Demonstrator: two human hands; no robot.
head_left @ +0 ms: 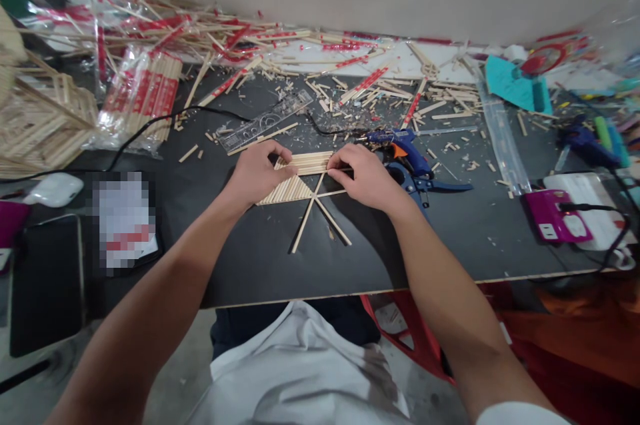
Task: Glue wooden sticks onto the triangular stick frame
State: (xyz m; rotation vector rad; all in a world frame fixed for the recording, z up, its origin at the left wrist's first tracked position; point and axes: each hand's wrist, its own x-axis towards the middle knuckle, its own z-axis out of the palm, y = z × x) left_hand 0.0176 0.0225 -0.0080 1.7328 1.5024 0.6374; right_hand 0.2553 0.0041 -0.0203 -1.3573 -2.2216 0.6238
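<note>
A flat frame of wooden chopsticks lies on the dark table, its bare spokes spreading from a hub toward me and to the right. Its left wedge is filled with sticks laid side by side, and more sticks run across the far wedge. My left hand pinches the left end of those far sticks, thumb and finger closed. At their right end, my right hand also has its fingertips closed on a stick. Just right of it lie a blue glue gun and blue-handled pruning shears.
Behind my hands are a clear ruler and scattered stick offcuts. Wrapped chopstick packs and a stick-built structure stand at the left, near two phones. A magenta power adapter sits right. A black cable crosses the back left.
</note>
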